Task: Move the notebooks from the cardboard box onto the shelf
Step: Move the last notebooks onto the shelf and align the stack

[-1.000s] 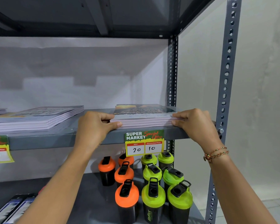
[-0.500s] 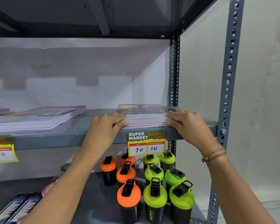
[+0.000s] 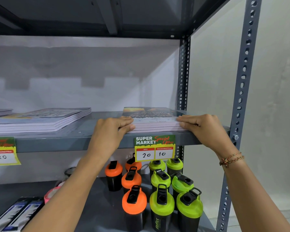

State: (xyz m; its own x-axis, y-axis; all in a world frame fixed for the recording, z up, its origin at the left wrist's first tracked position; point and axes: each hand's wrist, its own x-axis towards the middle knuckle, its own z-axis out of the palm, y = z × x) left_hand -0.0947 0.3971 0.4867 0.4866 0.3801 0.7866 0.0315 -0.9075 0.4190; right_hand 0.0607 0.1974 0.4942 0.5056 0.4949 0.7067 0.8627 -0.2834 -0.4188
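A stack of notebooks (image 3: 155, 120) with pale purple page edges lies flat at the right end of the grey metal shelf (image 3: 57, 143), close to its front edge. My left hand (image 3: 110, 133) holds the stack's front left corner, fingers on top and thumb against the edge. My right hand (image 3: 203, 128), with a braided bracelet on its wrist, holds the front right corner the same way. A second notebook stack (image 3: 40, 119) lies further left on the same shelf. The cardboard box is out of view.
A price tag (image 3: 155, 148) reading 20 and 10 hangs from the shelf edge below the stack. Orange-lidded and green-lidded shaker bottles (image 3: 161, 198) stand on the lower shelf. The perforated upright post (image 3: 241, 97) stands just right of my right hand. Another shelf board is overhead.
My fingers have uncurled from a tight grip at the stack's front corners and now lie flatter along it. The stack sits slightly further back on the shelf.
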